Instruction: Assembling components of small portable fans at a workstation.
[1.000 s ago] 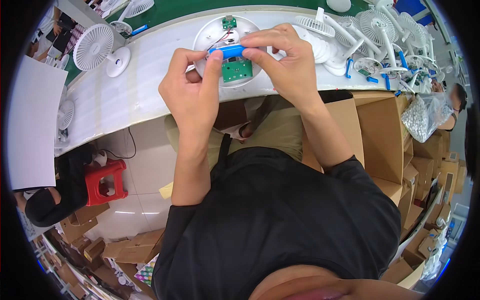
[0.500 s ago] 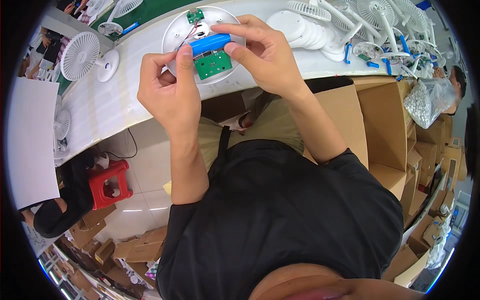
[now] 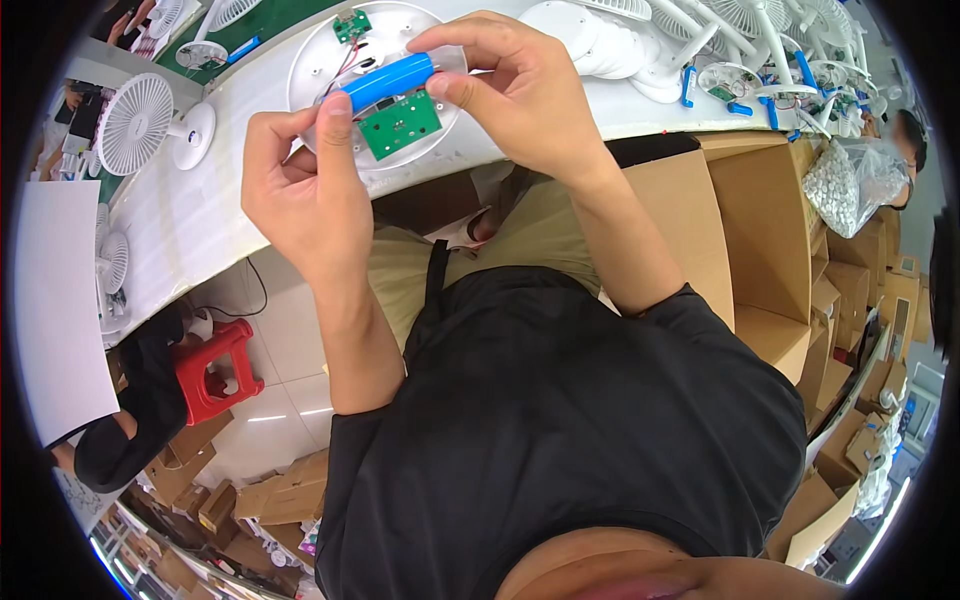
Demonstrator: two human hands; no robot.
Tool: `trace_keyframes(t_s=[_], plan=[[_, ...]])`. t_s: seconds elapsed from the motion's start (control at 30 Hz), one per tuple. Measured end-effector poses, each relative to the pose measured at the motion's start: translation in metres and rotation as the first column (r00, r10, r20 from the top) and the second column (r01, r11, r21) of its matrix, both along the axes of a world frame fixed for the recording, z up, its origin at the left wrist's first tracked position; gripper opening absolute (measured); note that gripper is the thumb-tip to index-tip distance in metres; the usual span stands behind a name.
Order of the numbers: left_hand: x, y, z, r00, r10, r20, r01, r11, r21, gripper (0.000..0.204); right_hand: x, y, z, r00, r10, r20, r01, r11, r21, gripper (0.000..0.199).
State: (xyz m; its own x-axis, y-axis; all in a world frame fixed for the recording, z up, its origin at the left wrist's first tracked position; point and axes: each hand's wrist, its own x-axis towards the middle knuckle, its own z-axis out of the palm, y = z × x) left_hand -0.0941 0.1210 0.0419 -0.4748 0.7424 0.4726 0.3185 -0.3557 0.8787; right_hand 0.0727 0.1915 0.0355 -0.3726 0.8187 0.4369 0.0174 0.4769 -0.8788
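A blue cylindrical battery (image 3: 388,82) lies lengthwise over a white round fan base (image 3: 300,78), whose open inside faces up. My left hand (image 3: 312,195) pinches the battery's left end between thumb and fingers. At the right end my right hand (image 3: 525,100) is closed, its thumb below the battery's end and its index finger stretched above it. Just nearer than the battery sits a green circuit board (image 3: 402,127) in the base. A smaller green board (image 3: 351,25) is at the base's far edge, with thin red and dark wires running toward the middle.
Base and hands are over a white worktable (image 3: 215,190). Stacked white round covers (image 3: 575,38) and several white fans stand to the right. Another fan (image 3: 135,122) stands left. Open cardboard boxes (image 3: 765,225) are by my right arm. A red stool (image 3: 218,372) and a seated person are at lower left.
The base, battery and both hands appear farther left and slightly higher; the view has shifted as well. My right fingertips have slid outward to the battery's right end.
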Motion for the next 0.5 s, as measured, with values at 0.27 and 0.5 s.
trace_keyframes(t_s=[0.27,0.5], plan=[[-0.007,-0.006,0.009,0.998,0.040,-0.049,-0.041,0.999,-0.021,0.019,-0.008,-0.016,0.004,0.976,-0.216,-0.003,0.212,0.957,0.200,0.020],[-0.018,-0.019,0.002,0.996,0.083,-0.014,-0.083,0.997,-0.008,0.015,-0.006,-0.050,0.005,0.960,-0.182,0.213,0.119,0.953,0.277,0.026]])
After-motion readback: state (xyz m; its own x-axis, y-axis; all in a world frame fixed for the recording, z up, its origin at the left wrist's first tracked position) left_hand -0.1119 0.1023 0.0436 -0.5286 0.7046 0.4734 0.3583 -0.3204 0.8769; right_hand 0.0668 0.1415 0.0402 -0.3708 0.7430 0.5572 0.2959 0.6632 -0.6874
